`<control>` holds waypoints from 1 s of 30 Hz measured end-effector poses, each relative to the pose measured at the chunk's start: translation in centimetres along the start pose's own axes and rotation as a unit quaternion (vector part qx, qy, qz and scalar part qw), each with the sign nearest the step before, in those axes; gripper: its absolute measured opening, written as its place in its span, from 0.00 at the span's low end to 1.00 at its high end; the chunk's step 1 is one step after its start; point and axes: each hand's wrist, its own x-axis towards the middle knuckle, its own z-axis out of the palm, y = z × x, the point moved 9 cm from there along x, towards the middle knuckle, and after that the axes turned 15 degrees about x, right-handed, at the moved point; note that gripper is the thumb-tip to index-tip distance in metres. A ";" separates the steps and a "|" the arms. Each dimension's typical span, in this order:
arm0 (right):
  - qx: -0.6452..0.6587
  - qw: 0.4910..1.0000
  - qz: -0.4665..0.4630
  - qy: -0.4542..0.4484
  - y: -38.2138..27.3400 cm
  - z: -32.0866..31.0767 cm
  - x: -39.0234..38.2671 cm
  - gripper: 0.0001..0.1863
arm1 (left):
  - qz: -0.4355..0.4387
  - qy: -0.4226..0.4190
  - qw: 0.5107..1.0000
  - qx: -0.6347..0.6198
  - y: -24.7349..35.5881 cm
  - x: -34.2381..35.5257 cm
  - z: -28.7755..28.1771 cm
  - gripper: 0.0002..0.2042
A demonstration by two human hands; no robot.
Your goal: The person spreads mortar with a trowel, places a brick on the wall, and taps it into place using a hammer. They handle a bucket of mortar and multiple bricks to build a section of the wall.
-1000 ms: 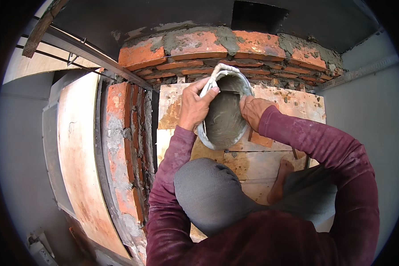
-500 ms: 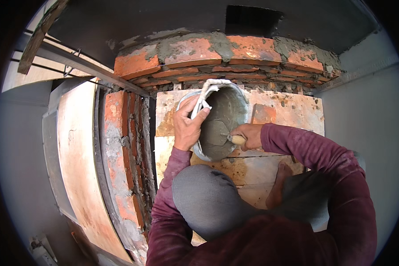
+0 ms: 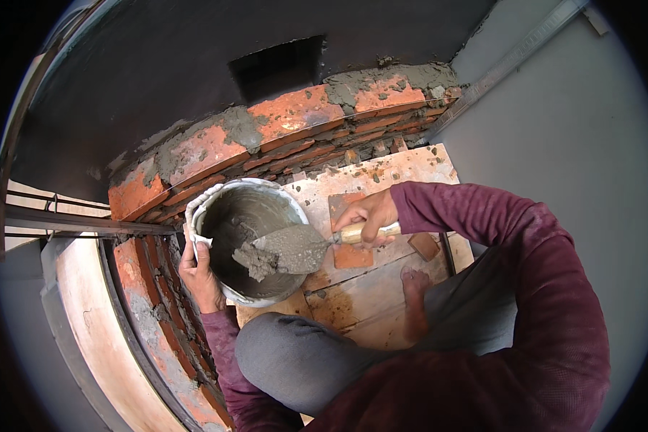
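Note:
My left hand [image 3: 200, 277] is closed on the rim of a round bucket [image 3: 293, 199], by its wrapped, pale handle. Wet grey mortar [image 3: 248, 216] coats the inside and lies in the bottom. In my right hand [image 3: 371, 216] is the light wooden handle of a trowel [image 3: 306, 252]. Its blade reaches left over the bucket's near right side, smeared with mortar. A lump of mortar [image 3: 258, 262] hangs at the blade's tip, above the bucket's contents.
Beyond the bucket runs a low brick wall [image 3: 295, 119] with mortar on top and a thin string along its edge. Another brick wall [image 3: 138, 270] stands at left. Loose bricks [image 3: 353, 258] lie on the stained boards [image 3: 403, 169], near my bare foot [image 3: 415, 288].
The trowel has risen out of the mortar and now carries a lump. My right hand has turned, the blade pointing left. The view has swung, and the bucket sits farther left in it.

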 end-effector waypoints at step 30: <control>-0.435 0.672 -0.102 0.591 -10.9 -7.2 -18.0 0.21 | -0.022 -0.028 0.999 0.014 1.2 0.9 0.0 0.21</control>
